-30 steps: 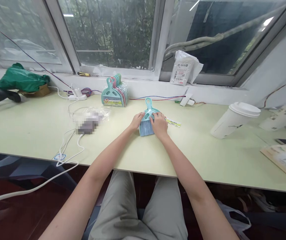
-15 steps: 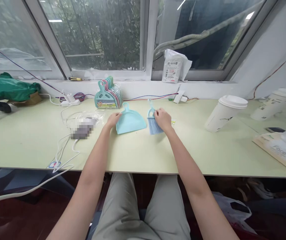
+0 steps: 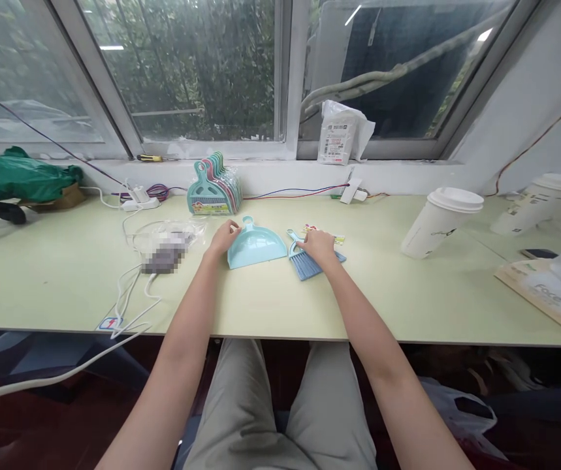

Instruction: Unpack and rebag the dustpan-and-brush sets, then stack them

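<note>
A light blue dustpan [image 3: 256, 248] lies on the pale green table, its ringed handle toward the window. At its left edge is my left hand [image 3: 223, 237], fingers bent and closed at the rim. To the right, my right hand [image 3: 318, 247] grips a small brush [image 3: 305, 266] with blue bristles, which lies slanted with its handle end toward the upper left. The fingers hide part of the brush's body. Just behind the right hand, a small colourful label [image 3: 339, 239] is partly visible.
Packed dustpan sets [image 3: 213, 189] stand by the wall. A blurred grey object [image 3: 165, 253] with white cables [image 3: 126, 300] lies left. Right are a white paper cup [image 3: 439, 222], another cup [image 3: 529, 207] and a tissue pack [image 3: 544, 290]. A power strip [image 3: 140, 203] sits at the back left.
The brush has turned, its handle swinging down and left and its bristles spreading right, with my right hand lower. The dustpan has shifted slightly toward me and tilted flatter; more of the label shows.
</note>
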A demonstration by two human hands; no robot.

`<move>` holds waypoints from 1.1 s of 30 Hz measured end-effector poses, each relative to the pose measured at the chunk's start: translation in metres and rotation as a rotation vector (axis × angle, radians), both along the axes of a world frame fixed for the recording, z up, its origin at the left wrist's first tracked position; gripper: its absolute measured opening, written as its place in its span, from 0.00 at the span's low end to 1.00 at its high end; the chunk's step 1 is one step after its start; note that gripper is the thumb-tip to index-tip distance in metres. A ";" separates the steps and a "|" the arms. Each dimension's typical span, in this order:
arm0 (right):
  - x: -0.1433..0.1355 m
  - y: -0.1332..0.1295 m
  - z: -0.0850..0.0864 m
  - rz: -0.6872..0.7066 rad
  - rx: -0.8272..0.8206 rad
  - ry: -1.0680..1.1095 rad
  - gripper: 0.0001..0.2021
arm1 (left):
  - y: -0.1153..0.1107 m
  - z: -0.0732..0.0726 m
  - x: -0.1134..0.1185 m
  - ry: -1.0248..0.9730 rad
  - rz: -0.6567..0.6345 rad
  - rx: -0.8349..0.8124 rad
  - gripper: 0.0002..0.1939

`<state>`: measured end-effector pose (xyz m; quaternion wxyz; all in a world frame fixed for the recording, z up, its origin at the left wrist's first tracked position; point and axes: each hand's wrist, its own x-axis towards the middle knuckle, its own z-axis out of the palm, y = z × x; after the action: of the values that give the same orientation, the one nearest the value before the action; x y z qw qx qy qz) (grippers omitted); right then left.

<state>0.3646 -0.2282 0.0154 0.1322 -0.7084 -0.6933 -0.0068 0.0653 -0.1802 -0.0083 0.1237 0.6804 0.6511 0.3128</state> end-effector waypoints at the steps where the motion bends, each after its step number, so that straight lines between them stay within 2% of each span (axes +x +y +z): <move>1: 0.001 0.000 0.000 -0.002 -0.022 0.005 0.18 | -0.002 0.001 0.001 0.016 0.008 -0.007 0.16; 7: 0.007 0.003 0.001 0.008 -0.136 0.073 0.16 | -0.008 0.007 0.004 0.165 0.017 -0.054 0.13; 10: 0.007 0.002 0.008 -0.034 -0.037 0.176 0.15 | -0.009 0.009 0.008 0.211 0.014 -0.050 0.12; 12: 0.003 -0.001 0.012 -0.013 0.039 0.238 0.14 | -0.011 0.010 0.016 0.229 -0.018 -0.044 0.11; 14: -0.004 -0.004 0.014 0.060 0.071 0.238 0.13 | -0.015 0.012 0.032 0.220 -0.126 -0.036 0.11; 18: -0.016 -0.010 0.008 0.203 0.048 0.092 0.11 | -0.028 0.015 0.075 0.088 -0.556 -0.060 0.13; 20: -0.016 -0.009 0.004 0.232 0.043 0.057 0.11 | -0.034 0.017 0.090 0.053 -0.665 -0.069 0.14; 22: -0.013 -0.008 0.002 0.247 0.044 0.064 0.11 | -0.038 0.019 0.095 0.121 -0.623 0.005 0.12; 24: -0.010 -0.006 0.001 0.257 0.037 0.080 0.11 | -0.040 0.020 0.094 0.269 -0.522 0.171 0.11; 26: -0.009 -0.005 0.002 0.260 0.032 0.098 0.11 | -0.041 0.019 0.090 0.439 -0.456 0.338 0.15; 29: -0.011 -0.006 0.002 0.295 0.038 0.120 0.10 | -0.040 0.017 0.089 0.663 -0.481 0.459 0.15; 33: -0.015 -0.007 0.001 0.306 0.047 0.138 0.10 | -0.038 0.011 0.095 0.784 -0.583 0.465 0.14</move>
<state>0.3499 -0.2351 0.0164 0.1954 -0.5899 -0.7821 0.0458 0.1605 -0.2180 0.0024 -0.2009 0.9080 0.3461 0.1239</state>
